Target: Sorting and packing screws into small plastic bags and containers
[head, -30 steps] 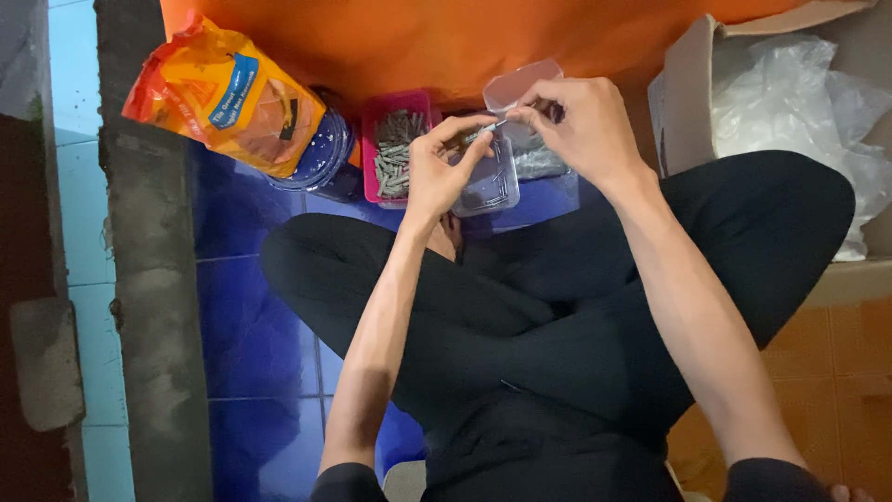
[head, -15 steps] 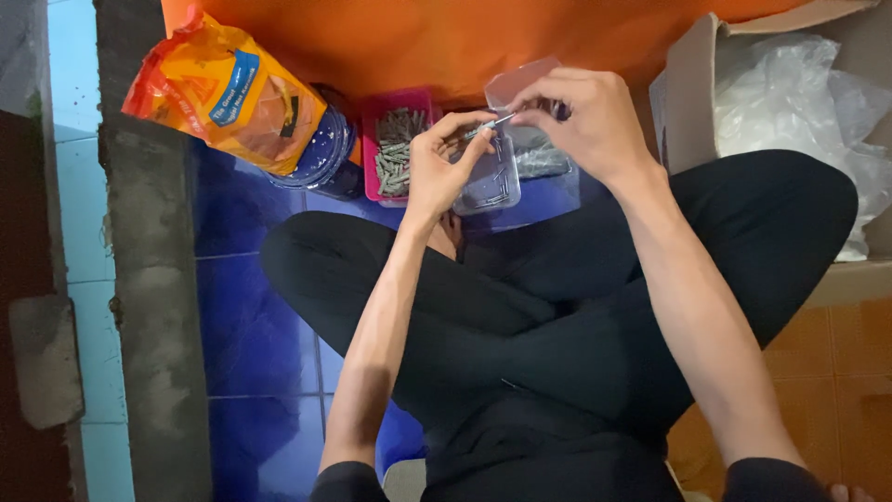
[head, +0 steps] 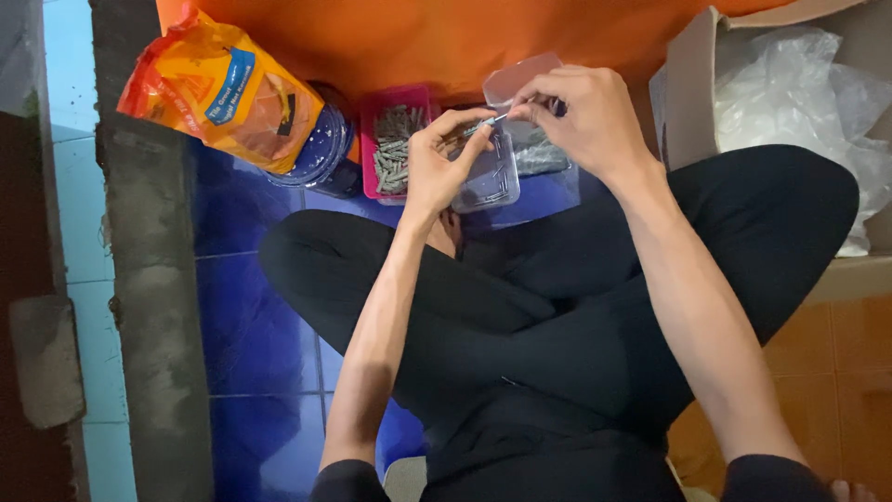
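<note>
L hand (head: 435, 167) & R hand (head: 581, 116) pinch small grey plug (head: 485, 124) over clear tub (head: 492, 177) rim.

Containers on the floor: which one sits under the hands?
The clear tub, right of the pink tray; both hands pinch a small piece above it.

The scene is lit softly and evenly, as by daylight; no single source can be told. Hard shadows are not seen, only a dim zone on the blue floor tiles (head: 251, 307) beside the black trousers (head: 557, 316), where folds are almost lost. Pale glare is seen on the white plastic bags (head: 790, 84), and a small shine on the orange bag (head: 218, 88). The picture is slightly soft, and the small parts between the fingers are not resolved.
</note>
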